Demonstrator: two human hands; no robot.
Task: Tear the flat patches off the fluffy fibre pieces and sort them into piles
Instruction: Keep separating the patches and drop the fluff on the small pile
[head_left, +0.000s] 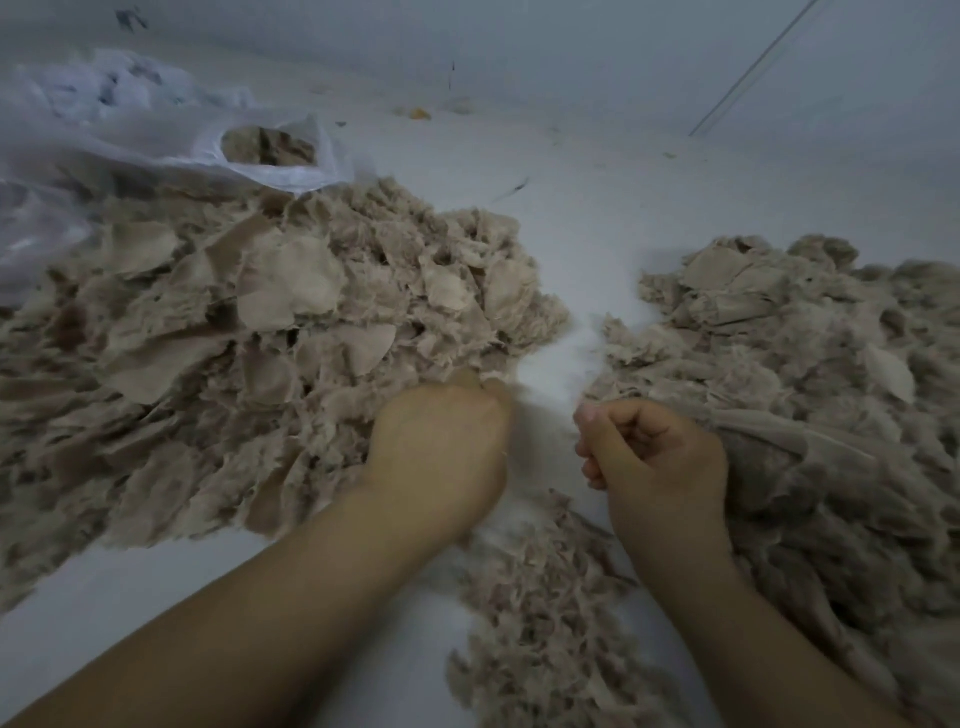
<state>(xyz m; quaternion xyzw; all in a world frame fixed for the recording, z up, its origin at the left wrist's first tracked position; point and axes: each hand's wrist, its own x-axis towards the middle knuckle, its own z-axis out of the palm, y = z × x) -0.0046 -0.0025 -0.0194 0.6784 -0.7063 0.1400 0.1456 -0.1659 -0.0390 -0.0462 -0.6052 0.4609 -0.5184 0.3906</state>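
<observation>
A big heap of tan fluffy fibre pieces (249, 353), many with flat patches showing, covers the left of the white surface. A second heap (810, 374) lies at the right, and a smaller loose heap (545, 613) sits near me between my forearms. My left hand (441, 452) reaches into the near right edge of the left heap, its fingertips pinching a fibre piece there. My right hand (654, 462) is curled into a fist beside the left edge of the right heap, and nothing shows in it.
A clear plastic bag (311, 171) lies at the back left with more tan fibre inside its mouth. A strip of bare white surface (566, 291) runs between the two big heaps. Small scraps (418, 112) lie far back.
</observation>
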